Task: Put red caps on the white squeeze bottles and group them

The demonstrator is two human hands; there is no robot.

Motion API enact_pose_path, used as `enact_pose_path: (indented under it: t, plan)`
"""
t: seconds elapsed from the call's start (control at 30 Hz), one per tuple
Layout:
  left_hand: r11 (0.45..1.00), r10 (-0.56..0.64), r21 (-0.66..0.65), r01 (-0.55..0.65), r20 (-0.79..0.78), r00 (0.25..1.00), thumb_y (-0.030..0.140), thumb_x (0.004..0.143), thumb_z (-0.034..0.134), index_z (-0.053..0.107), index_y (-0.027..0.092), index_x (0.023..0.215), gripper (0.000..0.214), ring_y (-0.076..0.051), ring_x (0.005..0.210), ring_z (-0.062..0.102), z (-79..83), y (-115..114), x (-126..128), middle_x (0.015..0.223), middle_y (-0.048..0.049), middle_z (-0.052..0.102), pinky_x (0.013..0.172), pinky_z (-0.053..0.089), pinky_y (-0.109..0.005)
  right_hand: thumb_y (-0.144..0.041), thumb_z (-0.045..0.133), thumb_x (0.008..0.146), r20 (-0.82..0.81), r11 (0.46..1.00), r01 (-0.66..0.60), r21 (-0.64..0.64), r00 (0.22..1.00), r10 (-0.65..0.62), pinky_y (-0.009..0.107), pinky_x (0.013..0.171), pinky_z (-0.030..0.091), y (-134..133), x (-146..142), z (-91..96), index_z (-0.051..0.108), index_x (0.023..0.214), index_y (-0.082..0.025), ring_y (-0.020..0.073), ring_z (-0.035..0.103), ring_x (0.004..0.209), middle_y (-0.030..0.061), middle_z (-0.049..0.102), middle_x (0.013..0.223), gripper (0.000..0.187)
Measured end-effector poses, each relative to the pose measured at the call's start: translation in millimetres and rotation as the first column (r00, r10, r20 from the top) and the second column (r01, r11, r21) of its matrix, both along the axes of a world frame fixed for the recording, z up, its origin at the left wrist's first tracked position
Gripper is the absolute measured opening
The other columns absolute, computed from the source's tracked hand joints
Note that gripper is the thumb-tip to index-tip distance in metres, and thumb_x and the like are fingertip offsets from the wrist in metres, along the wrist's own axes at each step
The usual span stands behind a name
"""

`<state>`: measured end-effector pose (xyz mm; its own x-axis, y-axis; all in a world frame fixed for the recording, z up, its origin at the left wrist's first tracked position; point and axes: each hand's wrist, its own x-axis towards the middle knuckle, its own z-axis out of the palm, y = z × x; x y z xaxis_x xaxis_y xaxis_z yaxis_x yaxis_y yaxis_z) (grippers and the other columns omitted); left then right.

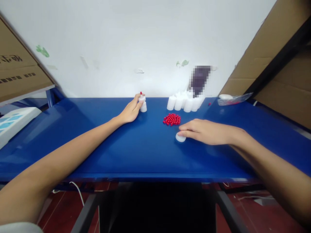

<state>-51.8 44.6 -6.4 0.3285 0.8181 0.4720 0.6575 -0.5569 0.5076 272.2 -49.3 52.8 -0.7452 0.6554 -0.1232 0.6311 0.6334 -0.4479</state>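
Note:
My left hand (130, 111) is closed around a small white bottle (143, 107) that stands upright near the back of the table. A red tip (141, 93) shows at the bottle's top, by my fingers. To the right, my right hand (206, 131) grips a round white piece (180, 138) at the table surface, thumb and fingers over its upper edge. Whether that piece is a cap or something else I cannot tell. Just beyond it lies a pile of small red caps (172, 119). Several white bottles (171, 103) stand grouped behind the pile.
The blue table (136, 152) meets a white wall (116, 42) at its back edge. A clear plastic bag (234, 99) and a loose red piece (209, 104) lie at the back right. A white box (20, 123) is at the left; cardboard (19, 64) rises at both sides.

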Motion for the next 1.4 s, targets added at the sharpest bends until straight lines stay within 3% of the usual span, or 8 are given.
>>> enact_pose_path:
  t: [0.47,0.6,0.93,1.1,1.2,1.27,1.33,1.4]
  plan:
    - [0.998,-0.029,0.055,0.029,-0.016,0.999,0.052,0.103,0.031,0.041,0.021,0.142,0.051,-0.026,0.117,0.062,-0.8,0,1,0.132,-0.0148,0.062,0.106,0.047,-0.044,-0.056,0.046,0.097,-0.087,0.997,0.026,-0.071,0.996,-0.032,0.028,0.052,0.024,2,2,-11.3,0.029,0.065,-0.022,0.0106,0.024,0.055,-0.0051,0.028,0.062,0.051]
    - [0.999,-0.024,0.027,0.025,-0.021,0.999,0.052,0.103,0.029,0.039,0.019,0.145,0.054,-0.026,0.116,0.063,-1.6,1,0,0.133,-0.0150,0.062,0.105,0.047,-0.042,-0.055,0.047,0.097,-0.092,0.997,0.032,-0.065,0.995,-0.038,0.029,0.052,0.022,2,0,-13.2,0.028,0.064,-0.022,0.0103,0.022,0.056,-0.0052,0.026,0.062,0.051]
    - [1.000,-0.011,-0.015,0.012,0.072,0.997,0.046,0.099,0.043,0.052,0.013,0.136,0.051,-0.027,0.109,0.065,-2.3,2,0,0.131,-0.0158,0.063,0.099,0.051,-0.044,-0.044,0.048,0.097,-0.120,0.997,0.037,-0.070,0.992,-0.045,0.028,0.052,0.020,6,0,-19.0,0.026,0.064,-0.021,0.0093,0.021,0.055,-0.0058,0.023,0.061,0.046]
    - [1.000,-0.004,-0.024,0.006,0.097,0.995,0.042,0.096,0.050,0.036,0.017,0.150,0.061,-0.027,0.109,0.064,-6.4,8,-3,0.139,-0.0179,0.055,0.091,0.054,-0.044,-0.032,0.048,0.094,-0.083,0.998,0.063,0.021,0.995,-0.061,0.029,0.054,0.019,5,-4,-23.1,0.027,0.060,-0.021,0.0092,0.022,0.053,-0.0059,0.025,0.057,0.041]
    - [0.986,0.050,0.153,-0.070,0.135,0.990,0.038,0.094,0.052,0.031,0.020,0.152,0.064,-0.027,0.112,0.060,-5.7,6,-6,0.141,-0.0183,0.051,0.088,0.054,-0.043,-0.032,0.049,0.094,-0.054,0.987,0.055,0.151,0.997,-0.048,0.030,0.055,0.019,3,-10,-27.9,0.028,0.060,-0.021,0.0096,0.023,0.052,-0.0059,0.028,0.054,0.042]
    - [0.927,0.044,0.364,-0.089,0.130,0.990,0.035,0.095,0.051,0.038,0.021,0.146,0.055,-0.027,0.114,0.058,-1.5,-3,-4,0.138,-0.0161,0.051,0.093,0.052,-0.045,-0.035,0.051,0.095,-0.063,0.975,0.050,0.218,0.997,-0.038,0.030,0.055,0.020,1,-13,-31.4,0.028,0.060,-0.021,0.0098,0.024,0.051,-0.0059,0.030,0.052,0.044]
    - [0.847,-0.071,0.525,0.081,-0.039,0.997,0.033,0.094,0.051,0.049,0.021,0.136,0.044,-0.027,0.115,0.056,4.6,-19,5,0.128,-0.0132,0.056,0.097,0.050,-0.046,-0.037,0.051,0.096,-0.095,0.966,0.038,0.257,0.995,-0.014,0.029,0.056,0.023,-1,-17,-34.4,0.031,0.061,-0.021,0.0098,0.029,0.051,-0.0055,0.035,0.053,0.043]
    - [0.772,-0.219,0.542,0.331,-0.262,0.940,0.034,0.093,0.053,0.051,0.022,0.133,0.042,-0.026,0.111,0.058,10.5,-38,21,0.123,-0.0120,0.058,0.097,0.050,-0.045,-0.040,0.049,0.099,-0.144,0.957,0.033,0.289,0.990,0.009,0.028,0.057,0.026,-3,-19,-36.5,0.039,0.066,-0.021,0.0102,0.037,0.053,-0.0045,0.044,0.057,0.039]
